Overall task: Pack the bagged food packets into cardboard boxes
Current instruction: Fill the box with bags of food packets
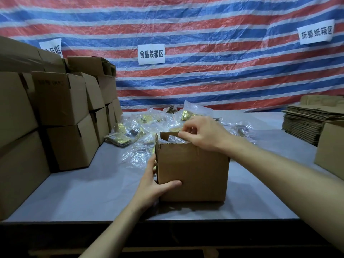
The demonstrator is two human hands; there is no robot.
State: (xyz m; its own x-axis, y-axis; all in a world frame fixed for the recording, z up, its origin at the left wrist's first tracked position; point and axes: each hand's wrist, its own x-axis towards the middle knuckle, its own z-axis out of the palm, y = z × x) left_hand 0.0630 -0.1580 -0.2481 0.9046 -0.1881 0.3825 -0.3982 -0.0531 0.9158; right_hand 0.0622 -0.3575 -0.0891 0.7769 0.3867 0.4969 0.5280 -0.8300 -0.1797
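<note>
A small brown cardboard box (197, 170) stands upright in the middle of the grey table (83, 200). My left hand (154, 185) grips its lower left corner, thumb across the front face, fingers behind the left side. My right hand (202, 135) is over the box's top, pinching a top flap (168, 135) that is partly raised. Behind the box lies a heap of clear plastic bags with gold food packets (149, 123) inside. The inside of the box is hidden from me.
Stacked closed cardboard boxes (61, 108) fill the left side of the table. A pile of flattened cartons (307, 123) lies at the right, with another box (331, 146) at the right edge. A striped tarp with paper signs (151, 54) hangs behind.
</note>
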